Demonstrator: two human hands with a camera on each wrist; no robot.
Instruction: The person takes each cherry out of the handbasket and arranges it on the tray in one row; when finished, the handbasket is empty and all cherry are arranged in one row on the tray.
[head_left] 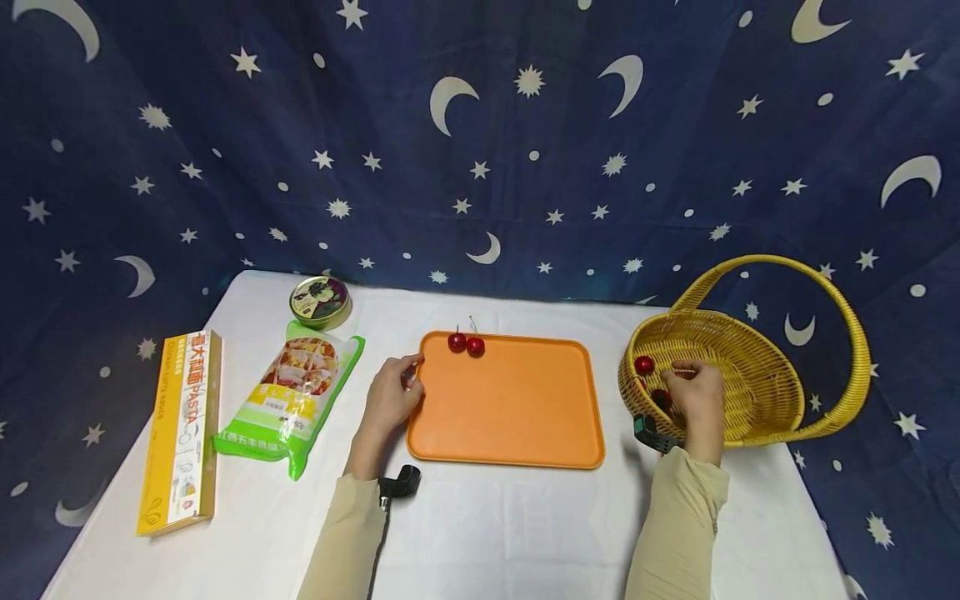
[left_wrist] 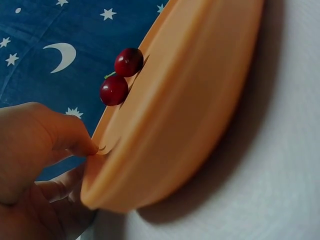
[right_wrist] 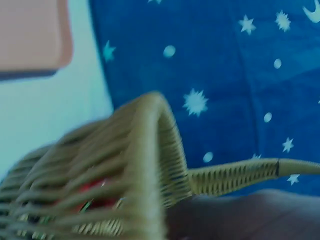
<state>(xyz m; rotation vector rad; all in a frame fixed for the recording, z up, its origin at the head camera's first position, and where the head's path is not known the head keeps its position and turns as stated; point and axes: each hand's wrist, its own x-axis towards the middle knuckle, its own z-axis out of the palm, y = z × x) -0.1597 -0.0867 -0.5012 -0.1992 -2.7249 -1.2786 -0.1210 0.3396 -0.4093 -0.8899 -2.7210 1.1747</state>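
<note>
An orange tray (head_left: pixel 506 408) lies on the white table, its left rim pinched between the thumb and fingers of my left hand (head_left: pixel 390 396). Two dark red cherries with stems, one of them a cherry (head_left: pixel 476 346) and the other a cherry (left_wrist: pixel 114 90), sit side by side at the tray's far left corner. My right hand (head_left: pixel 697 396) reaches inside the yellow wicker basket (head_left: pixel 757 375), fingers bent downward near its left wall. A red cherry (head_left: pixel 644 365) and a darker one (head_left: pixel 662 399) show beside those fingers. Whether the fingertips hold anything is hidden, also in the right wrist view.
On the left stand a yellow pasta box (head_left: pixel 180 433), a green and white food bag (head_left: pixel 292 400) and a round tin (head_left: pixel 321 302). The basket's tall handle (head_left: pixel 851 350) arches over its right side. A dark blue star-patterned cloth (head_left: pixel 517 167) hangs behind the table.
</note>
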